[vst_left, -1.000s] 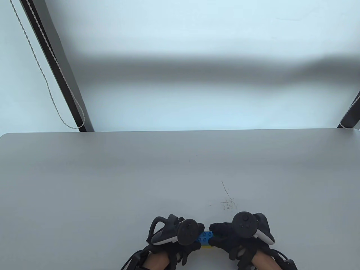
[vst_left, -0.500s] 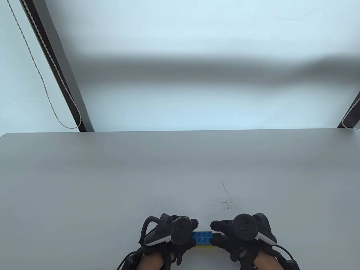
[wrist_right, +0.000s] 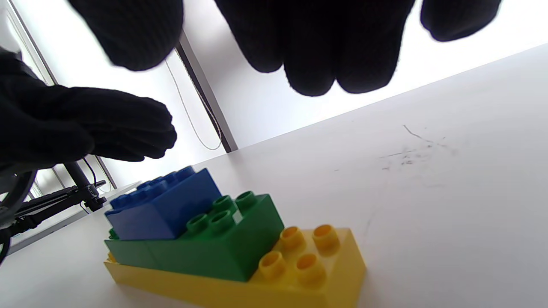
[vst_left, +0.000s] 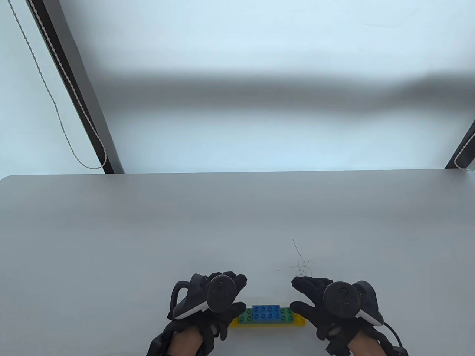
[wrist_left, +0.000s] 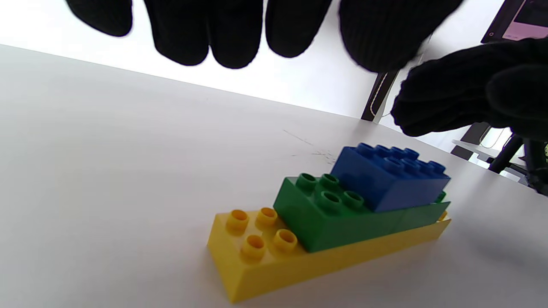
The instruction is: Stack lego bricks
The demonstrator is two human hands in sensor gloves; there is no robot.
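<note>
A three-layer stack stands near the table's front edge: a long yellow brick point(vst_left: 267, 323) at the bottom, a green brick point(vst_left: 286, 315) on it, a blue brick point(vst_left: 266, 312) on top. It also shows in the left wrist view as yellow point(wrist_left: 274, 261), green point(wrist_left: 338, 218) and blue point(wrist_left: 389, 175), and in the right wrist view as yellow point(wrist_right: 299, 265), green point(wrist_right: 222, 239) and blue point(wrist_right: 162, 209). My left hand point(vst_left: 237, 293) is open just left of the stack, not touching it. My right hand point(vst_left: 297, 294) is open just right of it, also apart.
The grey table point(vst_left: 148, 230) has a patch of scratch marks point(vst_left: 300, 265) behind the right hand. A dark post with a pale cord point(vst_left: 74, 96) runs past the table's back left corner. Another post point(vst_left: 464, 148) stands at the back right.
Both hands have let go of the stack and moved apart, left hand leftward, right hand rightward. The green and yellow bricks, earlier mostly covered, now show in full.
</note>
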